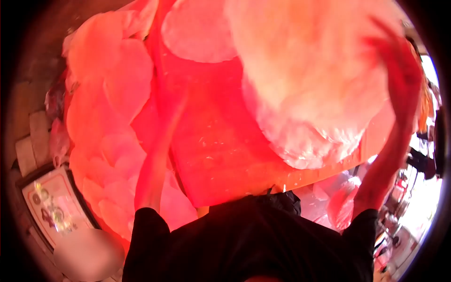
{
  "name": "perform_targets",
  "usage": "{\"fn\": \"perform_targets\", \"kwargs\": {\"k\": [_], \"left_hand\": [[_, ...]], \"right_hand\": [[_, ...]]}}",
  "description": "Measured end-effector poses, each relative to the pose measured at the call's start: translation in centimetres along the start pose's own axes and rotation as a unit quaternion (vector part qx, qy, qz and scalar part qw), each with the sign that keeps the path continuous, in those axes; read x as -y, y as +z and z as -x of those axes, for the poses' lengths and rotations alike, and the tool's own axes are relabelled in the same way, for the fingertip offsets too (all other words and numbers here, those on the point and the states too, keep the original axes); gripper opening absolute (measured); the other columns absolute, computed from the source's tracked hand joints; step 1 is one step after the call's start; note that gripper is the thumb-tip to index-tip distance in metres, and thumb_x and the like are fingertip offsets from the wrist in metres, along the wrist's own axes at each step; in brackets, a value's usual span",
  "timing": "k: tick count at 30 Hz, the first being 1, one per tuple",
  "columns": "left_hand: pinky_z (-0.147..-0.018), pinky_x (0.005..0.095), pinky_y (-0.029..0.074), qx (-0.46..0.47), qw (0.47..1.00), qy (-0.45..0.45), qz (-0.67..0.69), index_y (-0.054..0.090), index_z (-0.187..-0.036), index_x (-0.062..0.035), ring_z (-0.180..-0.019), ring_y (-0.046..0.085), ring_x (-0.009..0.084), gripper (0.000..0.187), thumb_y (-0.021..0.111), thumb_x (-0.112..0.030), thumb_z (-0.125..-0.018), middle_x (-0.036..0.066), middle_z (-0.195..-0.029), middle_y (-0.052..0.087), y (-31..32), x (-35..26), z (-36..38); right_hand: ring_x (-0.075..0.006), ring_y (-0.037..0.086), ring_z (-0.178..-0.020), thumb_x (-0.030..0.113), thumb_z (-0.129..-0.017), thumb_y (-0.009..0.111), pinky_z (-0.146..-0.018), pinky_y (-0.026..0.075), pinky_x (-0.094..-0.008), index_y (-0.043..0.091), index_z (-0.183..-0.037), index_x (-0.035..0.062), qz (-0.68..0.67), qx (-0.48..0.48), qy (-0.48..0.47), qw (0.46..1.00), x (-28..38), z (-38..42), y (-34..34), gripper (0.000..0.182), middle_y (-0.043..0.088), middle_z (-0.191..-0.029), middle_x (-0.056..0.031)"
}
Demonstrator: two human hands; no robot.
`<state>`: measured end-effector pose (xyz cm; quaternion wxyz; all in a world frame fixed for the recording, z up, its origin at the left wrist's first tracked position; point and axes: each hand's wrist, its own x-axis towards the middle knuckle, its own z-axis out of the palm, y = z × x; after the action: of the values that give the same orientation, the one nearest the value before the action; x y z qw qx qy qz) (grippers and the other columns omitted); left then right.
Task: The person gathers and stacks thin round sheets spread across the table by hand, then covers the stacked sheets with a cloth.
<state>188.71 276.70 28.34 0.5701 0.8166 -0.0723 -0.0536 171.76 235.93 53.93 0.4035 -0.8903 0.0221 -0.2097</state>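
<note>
Under strong red light, a thick stack of thin round sheets (pixel 305 70), like flatbreads, lies on the table (pixel 211 136), its layered edges showing at the front. My right hand (pixel 392 49) is at the stack's right side, fingers spread over the top sheet and blurred by motion. To the left, my left hand (pixel 181 101) reaches over the table between the stack and a row of overlapping round sheets (pixel 108 89). Motion and red glare smear its fingers. Another round sheet (pixel 199 30) lies at the far side, beside the stack.
Small pale flakes are scattered on the table near its front edge, close to my body. Clear plastic bags (pixel 343 202) sit below the table at the right. A framed panel (pixel 56 207) stands at the lower left. Assorted items crowd the bright area on the far right.
</note>
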Motion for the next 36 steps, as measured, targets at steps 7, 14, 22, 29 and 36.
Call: {"fn": "perform_targets", "kwargs": {"k": [7, 14, 22, 29, 36], "left_hand": [[-0.087, 0.0378, 0.057, 0.035, 0.901, -0.246, 0.355, 0.059, -0.117, -0.0054, -0.106, 0.06, 0.026, 0.03, 0.067, -0.02, -0.092, 0.015, -0.115, 0.059, 2.2, 4.4, -11.2], [-0.071, 0.0303, 0.056, 0.016, 0.882, -0.306, 0.358, 0.061, -0.114, -0.0122, -0.093, 0.062, 0.0178, 0.032, 0.072, -0.026, -0.087, 0.004, -0.107, 0.064, 6.2, -0.7, -13.4], [-0.081, 0.0296, 0.053, 0.101, 0.978, 0.152, 0.097, 0.063, -0.116, -0.0031, -0.096, 0.064, 0.0148, 0.029, 0.066, -0.021, -0.092, 0.004, -0.108, 0.067, 4.0, -21.6, -19.6], [-0.083, 0.0324, 0.051, 0.296, 0.864, 0.364, -0.182, 0.065, -0.111, -0.0013, -0.097, 0.063, 0.0217, 0.033, 0.068, -0.026, -0.089, 0.01, -0.107, 0.066, 10.8, -28.3, -6.5], [-0.093, 0.0403, 0.048, 0.386, 0.743, 0.508, -0.203, 0.065, -0.113, -0.0029, -0.109, 0.059, 0.0328, 0.04, 0.071, -0.031, -0.085, 0.017, -0.115, 0.063, 18.2, -18.6, 7.8]], "right_hand": [[-0.0243, 0.068, -0.088, 0.007, -0.098, 0.051, -0.074, 0.053, -0.0324, 0.062, -0.122, 0.0054, 0.517, 0.054, -0.017, 0.854, 1.8, 3.0, -5.4, 0.027, 0.068, -0.106, -0.0131], [-0.0378, 0.057, -0.108, 0.021, -0.077, 0.074, -0.087, 0.048, -0.0485, 0.053, -0.132, 0.0094, 0.295, 0.26, 0.063, 0.917, -7.4, 17.1, 6.8, 0.06, 0.06, -0.117, -0.0178], [-0.0405, 0.052, -0.118, 0.021, -0.076, 0.074, -0.096, 0.045, -0.0504, 0.061, -0.122, 0.0061, 0.247, 0.073, 0.093, 0.962, -4.4, 22.4, 8.4, 0.05, 0.058, -0.125, -0.0209], [-0.0394, 0.058, -0.113, 0.016, -0.073, 0.071, -0.092, 0.049, -0.0513, 0.063, -0.111, 0.0015, 0.092, 0.144, -0.051, 0.984, 2.7, 24.6, 14.8, 0.042, 0.063, -0.118, -0.0186], [-0.0398, 0.058, -0.112, 0.018, -0.075, 0.07, -0.093, 0.049, -0.0509, 0.065, -0.108, 0.0027, 0.075, 0.154, -0.036, 0.985, 4.7, 25.9, 15.3, 0.037, 0.062, -0.116, -0.0205]]}}
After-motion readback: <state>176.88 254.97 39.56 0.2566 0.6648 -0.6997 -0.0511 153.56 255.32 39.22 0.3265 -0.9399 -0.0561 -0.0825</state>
